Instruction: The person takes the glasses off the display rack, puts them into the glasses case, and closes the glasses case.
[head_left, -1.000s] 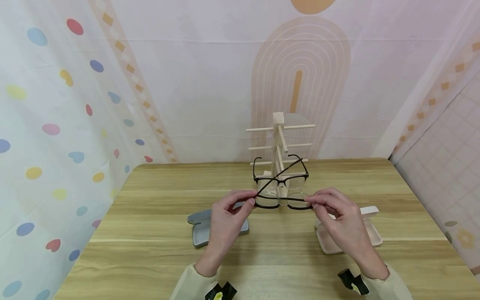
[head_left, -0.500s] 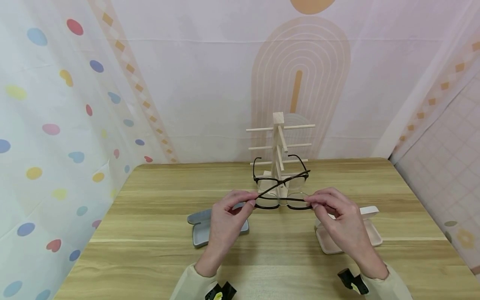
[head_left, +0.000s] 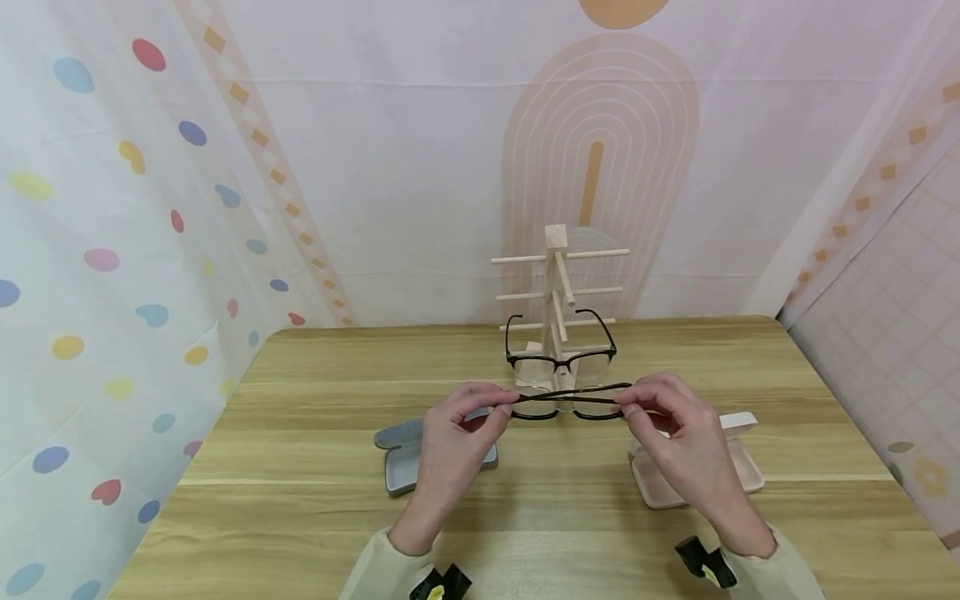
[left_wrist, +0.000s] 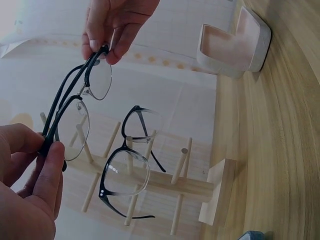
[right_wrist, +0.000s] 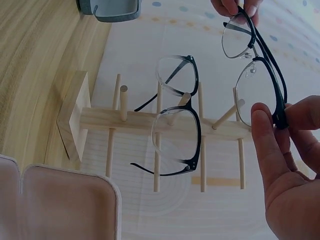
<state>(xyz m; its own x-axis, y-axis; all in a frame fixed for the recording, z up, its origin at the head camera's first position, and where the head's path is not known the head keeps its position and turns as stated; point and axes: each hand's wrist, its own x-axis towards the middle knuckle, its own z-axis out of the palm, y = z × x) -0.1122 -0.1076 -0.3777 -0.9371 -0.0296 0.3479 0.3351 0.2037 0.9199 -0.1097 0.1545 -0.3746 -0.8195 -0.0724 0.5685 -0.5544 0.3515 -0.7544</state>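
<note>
Between both hands a pair of black half-rim eyeglasses [head_left: 534, 417] is held up above the table. The left hand [head_left: 457, 429] pinches one hinge corner with thumb and fingers. At the other corner, the right hand [head_left: 678, 433] pinches the frame the same way. Both temples lie folded across the lenses, crossing near each other, as the left wrist view also shows along the half-rim eyeglasses [left_wrist: 75, 95]. Just behind, a second pair of black-framed eyeglasses [head_left: 561, 364] hangs on a wooden display stand [head_left: 556, 242] with its temples spread.
A grey glasses case [head_left: 405, 462] lies open behind the left hand. Beside the right hand, partly covered by it, is an open white case [head_left: 742, 467] with a pinkish lining. All of it stands on a wood-grain table [head_left: 300, 517], with a patterned curtain [head_left: 420, 167] behind.
The raised temple on the left side of the held eyeglasses has swung down to the right and now lies folded over the other temple. Both hands have stayed nearly in place.
</note>
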